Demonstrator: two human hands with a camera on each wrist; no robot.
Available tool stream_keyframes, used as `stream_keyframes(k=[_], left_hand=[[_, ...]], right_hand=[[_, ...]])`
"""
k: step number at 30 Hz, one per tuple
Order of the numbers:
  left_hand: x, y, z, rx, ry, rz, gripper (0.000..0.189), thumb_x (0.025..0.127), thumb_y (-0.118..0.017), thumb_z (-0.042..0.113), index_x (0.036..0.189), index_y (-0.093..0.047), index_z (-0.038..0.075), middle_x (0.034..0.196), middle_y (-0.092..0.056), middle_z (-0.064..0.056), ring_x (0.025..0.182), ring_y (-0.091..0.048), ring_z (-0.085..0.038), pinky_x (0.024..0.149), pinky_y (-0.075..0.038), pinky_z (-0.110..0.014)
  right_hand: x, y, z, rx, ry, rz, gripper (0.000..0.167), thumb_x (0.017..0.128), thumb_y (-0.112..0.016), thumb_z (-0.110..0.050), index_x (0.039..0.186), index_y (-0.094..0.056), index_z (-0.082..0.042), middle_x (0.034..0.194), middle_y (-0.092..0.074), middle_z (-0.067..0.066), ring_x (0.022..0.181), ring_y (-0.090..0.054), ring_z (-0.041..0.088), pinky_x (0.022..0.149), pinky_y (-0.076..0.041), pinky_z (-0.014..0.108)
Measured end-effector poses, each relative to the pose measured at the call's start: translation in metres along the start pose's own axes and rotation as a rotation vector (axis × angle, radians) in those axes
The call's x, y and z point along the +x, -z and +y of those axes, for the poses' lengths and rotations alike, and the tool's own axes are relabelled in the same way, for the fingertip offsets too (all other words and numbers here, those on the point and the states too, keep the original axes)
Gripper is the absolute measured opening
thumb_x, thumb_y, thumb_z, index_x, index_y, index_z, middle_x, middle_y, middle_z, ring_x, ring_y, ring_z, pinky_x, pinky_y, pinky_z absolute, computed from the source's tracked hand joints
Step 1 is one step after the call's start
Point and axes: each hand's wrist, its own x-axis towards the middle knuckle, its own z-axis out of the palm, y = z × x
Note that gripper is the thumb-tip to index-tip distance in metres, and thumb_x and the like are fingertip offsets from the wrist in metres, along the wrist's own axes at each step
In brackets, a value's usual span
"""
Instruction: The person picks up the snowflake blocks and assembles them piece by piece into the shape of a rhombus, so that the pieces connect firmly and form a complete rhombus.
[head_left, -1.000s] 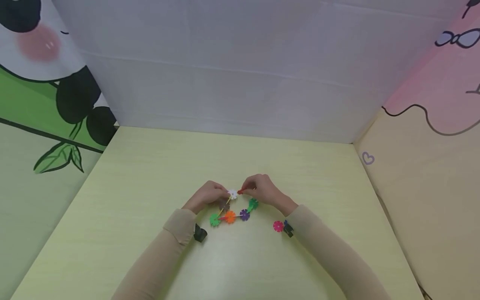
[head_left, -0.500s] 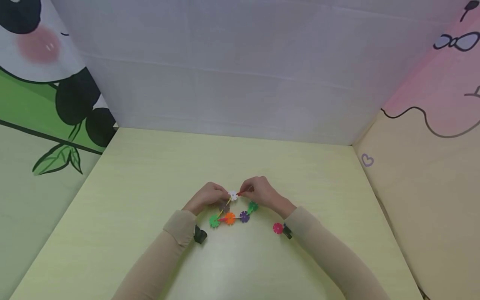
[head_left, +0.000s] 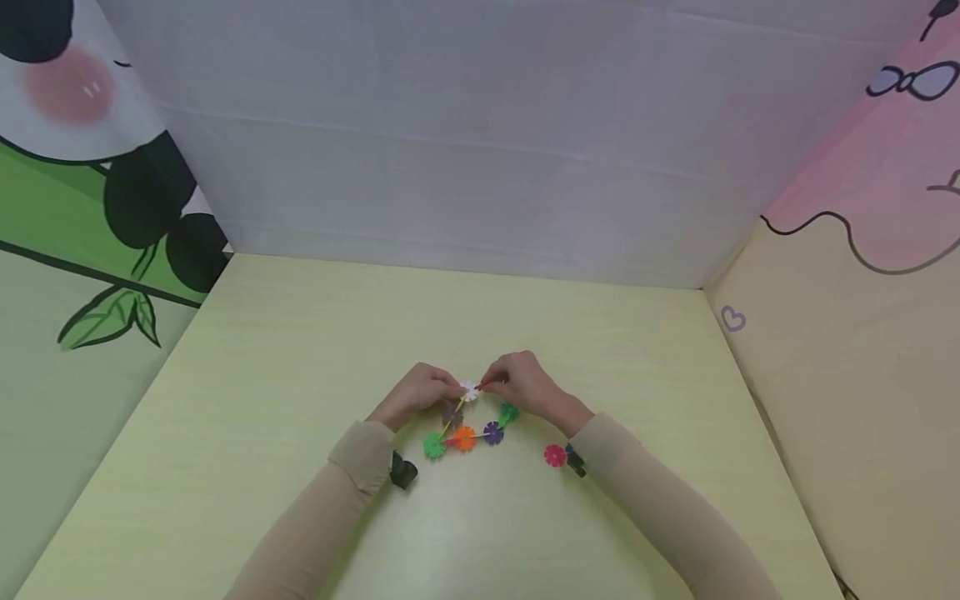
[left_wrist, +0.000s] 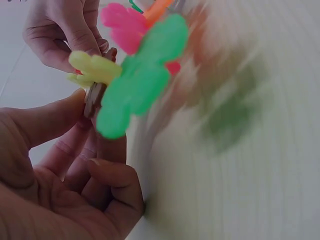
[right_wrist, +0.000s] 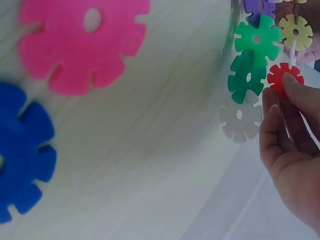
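Note:
My left hand [head_left: 420, 393] pinches one end of a chain of interlocking plastic snowflake discs by the white disc [head_left: 470, 392]. A brown disc [left_wrist: 94, 99] lies edge-on by its thumb in the left wrist view. Between thumb and fingertips, my right hand [head_left: 517, 383] pinches a red disc [right_wrist: 285, 79] against the white disc's edge; how deep the slots sit is unclear. The chain curves toward me through yellow [right_wrist: 296, 32], green [head_left: 434, 446], orange [head_left: 464, 439] and purple [head_left: 492, 432] discs. Its other end has green discs [head_left: 508, 413] and a clear disc [right_wrist: 240, 116].
Near my right wrist lie a loose pink disc [head_left: 555, 456] and a blue disc [right_wrist: 25, 155]. The pale wooden table [head_left: 360, 325] meets a white back wall [head_left: 450, 167] and printed side panels.
The red disc has moved left, from beside the white disc to touching its edge. The chain has shifted slightly to the right in view.

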Motion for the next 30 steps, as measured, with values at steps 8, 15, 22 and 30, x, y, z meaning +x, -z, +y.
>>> stream_keyframes(k=[8, 15, 22, 30], left_hand=[[-0.0019, 0.0007, 0.0028, 0.021, 0.002, 0.015, 0.012, 0.085, -0.071, 0.013, 0.081, -0.074, 0.002, 0.072, -0.065, -0.004, 0.062, -0.048, -0.016, 0.058, -0.037, -0.029], [-0.0014, 0.0011, 0.0004, 0.005, 0.014, -0.004, 0.012, 0.085, -0.070, 0.013, 0.081, -0.074, 0.003, 0.072, -0.067, -0.006, 0.067, -0.056, -0.019, 0.066, -0.042, -0.032], [0.0003, 0.0003, -0.0031, -0.003, 0.044, -0.022, 0.013, 0.086, -0.070, 0.015, 0.082, -0.074, 0.004, 0.071, -0.068, -0.008, 0.066, -0.060, -0.019, 0.071, -0.044, -0.032], [-0.0006, -0.0004, 0.0007, -0.040, 0.025, -0.053, 0.018, 0.087, -0.070, 0.019, 0.091, -0.073, 0.002, 0.077, -0.069, -0.008, 0.070, -0.063, -0.018, 0.076, -0.044, -0.034]], right_hand=[[0.0022, -0.0037, 0.0020, 0.023, 0.018, -0.010, 0.004, 0.084, -0.074, -0.010, 0.087, -0.076, -0.011, 0.079, -0.067, -0.008, 0.072, -0.059, 0.005, 0.066, -0.048, 0.020], [0.0015, -0.0051, -0.0019, 0.023, 0.011, -0.008, 0.004, 0.084, -0.074, -0.009, 0.086, -0.076, -0.011, 0.080, -0.068, -0.007, 0.073, -0.059, 0.006, 0.066, -0.048, 0.020], [-0.0010, -0.0015, -0.0031, 0.003, 0.044, -0.019, 0.007, 0.086, -0.072, -0.007, 0.090, -0.076, -0.009, 0.085, -0.070, -0.002, 0.076, -0.060, 0.009, 0.068, -0.048, 0.022], [0.0005, 0.0018, 0.0020, 0.006, 0.087, -0.054, 0.011, 0.087, -0.069, -0.004, 0.094, -0.076, -0.010, 0.091, -0.071, -0.001, 0.082, -0.061, 0.009, 0.073, -0.048, 0.023]])
